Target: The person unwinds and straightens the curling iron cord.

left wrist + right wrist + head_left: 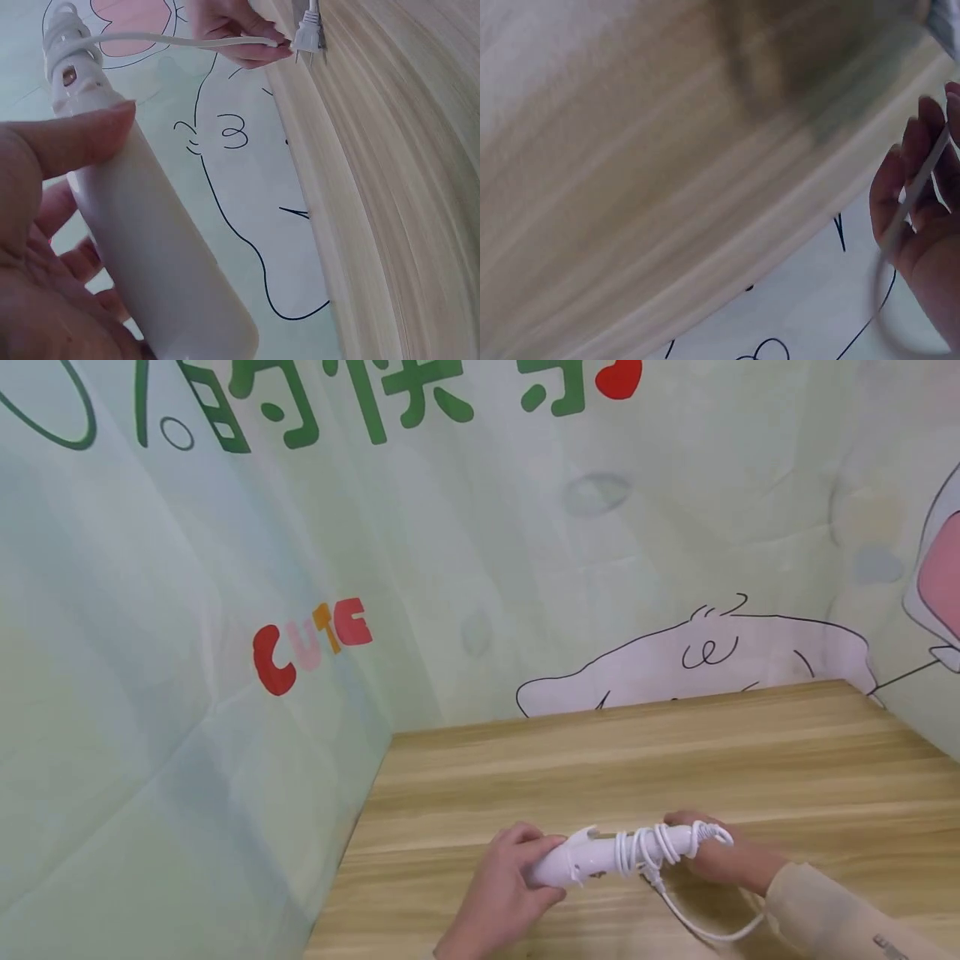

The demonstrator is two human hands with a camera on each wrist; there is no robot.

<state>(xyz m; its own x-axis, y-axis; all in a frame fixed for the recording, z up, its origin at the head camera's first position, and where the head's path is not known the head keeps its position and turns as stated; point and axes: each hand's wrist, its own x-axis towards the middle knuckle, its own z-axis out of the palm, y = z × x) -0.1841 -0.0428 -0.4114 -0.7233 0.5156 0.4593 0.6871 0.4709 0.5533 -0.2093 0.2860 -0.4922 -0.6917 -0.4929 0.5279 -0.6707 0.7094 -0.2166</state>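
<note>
My left hand point(498, 889) grips the left end of a white tube-shaped electric appliance point(596, 857), held sideways over the table. In the left wrist view, its smooth thick body point(161, 240) lies between my thumb and fingers. White cord point(663, 843) is wound in several turns around the narrower right part, and a loose loop hangs below. My right hand point(723, 857) is partly hidden behind the wound end in the head view. In the left wrist view, its fingertips pinch the cord point(187, 39) close to the two-pin plug point(307, 35).
The wood-grain table point(600, 768) extends beneath and beyond both hands. A pale printed cloth point(465, 568) with drawings and lettering rises along the table's back and left edges. A beige sleeve point(821, 906) covers the right forearm.
</note>
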